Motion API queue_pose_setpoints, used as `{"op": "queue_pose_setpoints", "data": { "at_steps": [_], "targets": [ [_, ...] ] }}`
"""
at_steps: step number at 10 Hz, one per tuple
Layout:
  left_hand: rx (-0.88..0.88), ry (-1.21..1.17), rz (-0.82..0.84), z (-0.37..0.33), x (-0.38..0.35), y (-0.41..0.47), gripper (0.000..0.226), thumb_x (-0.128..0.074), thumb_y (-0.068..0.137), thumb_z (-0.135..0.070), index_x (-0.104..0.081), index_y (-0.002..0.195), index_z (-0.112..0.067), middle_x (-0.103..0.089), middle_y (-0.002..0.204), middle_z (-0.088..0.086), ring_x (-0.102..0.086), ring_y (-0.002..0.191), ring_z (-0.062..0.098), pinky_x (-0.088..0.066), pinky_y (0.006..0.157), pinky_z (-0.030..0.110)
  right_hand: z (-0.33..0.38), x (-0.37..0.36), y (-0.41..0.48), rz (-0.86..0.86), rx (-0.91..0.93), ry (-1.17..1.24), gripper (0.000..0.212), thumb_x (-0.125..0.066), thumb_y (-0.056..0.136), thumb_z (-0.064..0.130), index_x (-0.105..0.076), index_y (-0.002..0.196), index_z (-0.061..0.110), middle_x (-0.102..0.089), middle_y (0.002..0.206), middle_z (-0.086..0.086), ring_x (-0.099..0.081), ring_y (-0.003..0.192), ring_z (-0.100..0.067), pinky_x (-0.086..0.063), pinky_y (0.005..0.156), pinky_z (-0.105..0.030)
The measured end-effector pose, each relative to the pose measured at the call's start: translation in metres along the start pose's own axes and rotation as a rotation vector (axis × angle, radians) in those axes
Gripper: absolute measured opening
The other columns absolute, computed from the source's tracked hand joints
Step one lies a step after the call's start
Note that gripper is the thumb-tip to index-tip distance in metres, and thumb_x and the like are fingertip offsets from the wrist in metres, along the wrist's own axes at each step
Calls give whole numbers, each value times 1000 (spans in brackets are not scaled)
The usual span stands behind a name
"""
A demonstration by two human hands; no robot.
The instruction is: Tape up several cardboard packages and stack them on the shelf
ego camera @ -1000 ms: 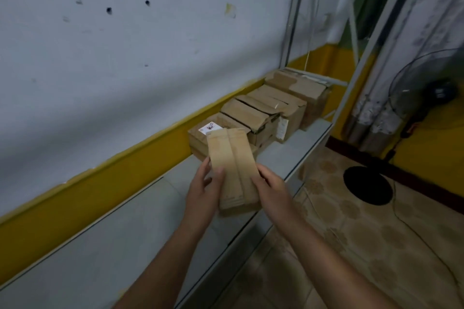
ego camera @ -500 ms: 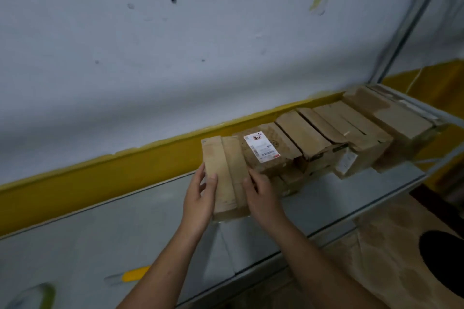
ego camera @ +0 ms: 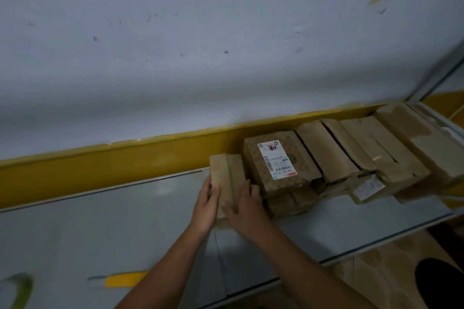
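The narrow cardboard package (ego camera: 227,178) has come in from the shelf's front edge and now stands just beside the labelled package (ego camera: 276,162), at the left end of the row on the shelf (ego camera: 125,221). The left hand (ego camera: 207,204) grips its left edge with the thumb on its face, and the right hand (ego camera: 244,208) has its fingers curled on the right side. A second ago it was held out short of the row. Placement looks nearly done; release remains.
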State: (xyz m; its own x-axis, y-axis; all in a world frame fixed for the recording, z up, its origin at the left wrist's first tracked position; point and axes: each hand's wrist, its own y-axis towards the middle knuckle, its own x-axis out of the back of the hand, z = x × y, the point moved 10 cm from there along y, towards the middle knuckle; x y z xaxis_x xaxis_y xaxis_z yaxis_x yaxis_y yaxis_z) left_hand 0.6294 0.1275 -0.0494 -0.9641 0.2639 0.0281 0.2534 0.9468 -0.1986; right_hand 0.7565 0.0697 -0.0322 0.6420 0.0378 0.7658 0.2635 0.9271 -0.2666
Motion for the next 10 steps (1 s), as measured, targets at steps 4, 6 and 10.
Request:
{"op": "queue_pose_setpoints", "data": {
  "at_steps": [4, 6, 10],
  "targets": [
    [-6, 16, -49, 13, -27, 21, 36, -50, 112, -18, -51, 147, -27, -65, 134, -18, -64, 122, -3, -48, 98, 10, 22, 10, 13, -32, 328, -389, 74, -49, 103, 16, -7, 164, 7, 0, 173, -15, 8, 160, -28, 0, 130, -43],
    [43, 25, -16, 27, -39, 19, 41, -43, 114, -22, -36, 153, -34, -56, 141, -20, -56, 120, -20, -41, 95, 0, 15, 8, 15, 29, 340, -391, 71, -45, 105, 27, -11, 164, 6, -8, 172, -14, 0, 160, -27, 1, 130, -39],
    [-67, 245, 113, -2, -30, 18, 43, -33, 115, -46, -50, 152, -34, -65, 143, -14, -60, 132, 6, -46, 114, 35, 53, 96, -12, 57, 448, 110, 47, -55, 104, 17, -48, 151, 16, -42, 157, 2, -36, 145, -9, -28, 125, -33]
  ]
}}
